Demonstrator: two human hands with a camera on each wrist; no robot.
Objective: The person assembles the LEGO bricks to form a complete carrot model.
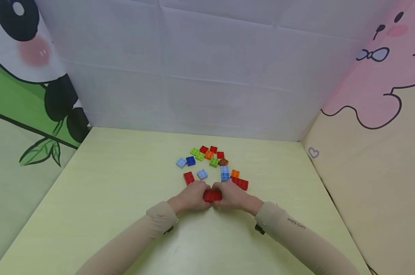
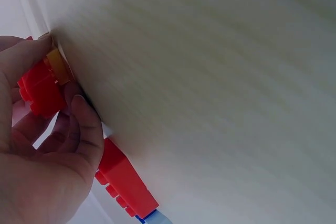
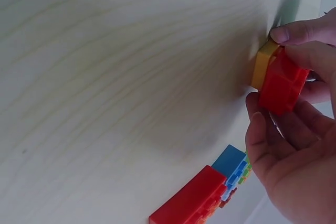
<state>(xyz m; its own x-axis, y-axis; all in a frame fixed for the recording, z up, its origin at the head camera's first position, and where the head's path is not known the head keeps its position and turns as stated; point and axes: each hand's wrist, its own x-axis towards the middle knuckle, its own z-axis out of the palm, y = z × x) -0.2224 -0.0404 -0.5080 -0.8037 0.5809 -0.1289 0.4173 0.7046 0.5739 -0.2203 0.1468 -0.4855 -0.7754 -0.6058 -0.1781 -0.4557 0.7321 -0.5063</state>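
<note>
- Head view: a red studded brick (image 1: 212,196) is held just below the centre of the frame, between the left hand (image 1: 195,195) and the right hand (image 1: 232,195).
- The brick's left end is gripped by the left hand and its right end by the right; neither hand can be called nearer, since both are in contact.
- Its long axis appears to be laid left to right across the frame, from hand to hand, though both ends are covered by fingers; studs are turned upward.
- Left wrist view: a yellow brick (image 2: 59,67) is seen against the red one on its table side, at the left of the frame. Whether the two are fully pressed together cannot be told.
- The coming move is judged to turn on this stacking, red above yellow, with both hands' fingers curled in a narrow grip around the pair.
- Beyond the hands in the head view, a long red brick (image 1: 240,183) is placed just past the right hand, slanted down to the right, and a shorter red brick (image 1: 188,178) just past the left; a light-blue brick (image 1: 202,174) lies between them on the table (image 1: 210,244).
</note>
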